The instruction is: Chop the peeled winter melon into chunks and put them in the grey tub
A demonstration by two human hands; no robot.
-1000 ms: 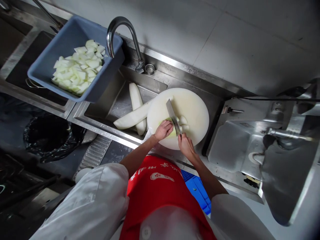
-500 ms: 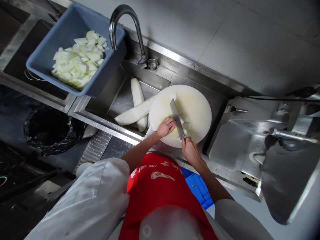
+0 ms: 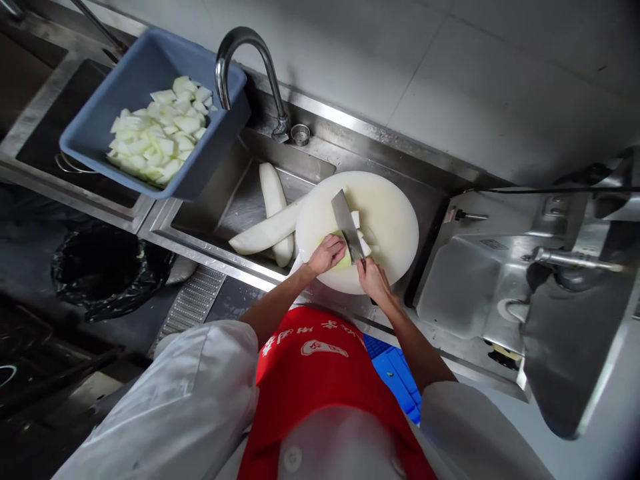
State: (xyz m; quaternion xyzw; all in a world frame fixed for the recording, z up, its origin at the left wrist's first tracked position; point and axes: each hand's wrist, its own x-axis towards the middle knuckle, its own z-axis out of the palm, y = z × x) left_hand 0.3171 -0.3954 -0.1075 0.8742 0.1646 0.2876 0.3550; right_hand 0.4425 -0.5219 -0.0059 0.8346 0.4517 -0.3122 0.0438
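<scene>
My right hand (image 3: pixel 375 280) is closed round the handle of a cleaver (image 3: pixel 344 217). Its blade stands on the round white cutting board (image 3: pixel 400 220), just beside the fingers of my left hand (image 3: pixel 328 254). Those fingers are curled and press on a pale green piece of peeled gourd (image 3: pixel 344 263), mostly hidden under the hand. White cut chunks (image 3: pixel 365 247) lie against the right side of the blade. Left of the board, long peeled gourds (image 3: pixel 273 230) lie crossed in the sink, one of them reaching to the board's edge.
A blue-grey tub (image 3: pixel 80 143) with many cut pieces (image 3: pixel 155 137) stands over the sink's left part. A curved faucet (image 3: pixel 250 37) rises behind the sink (image 3: pixel 210 220). At right is a metal machine (image 3: pixel 455 280); a black-bagged bin (image 3: pixel 100 267) stands lower left.
The cleaver and my right hand have shifted slightly up and to the left, nearer my left hand. White chunks now show along the blade's right side. The whole view has tilted slightly.
</scene>
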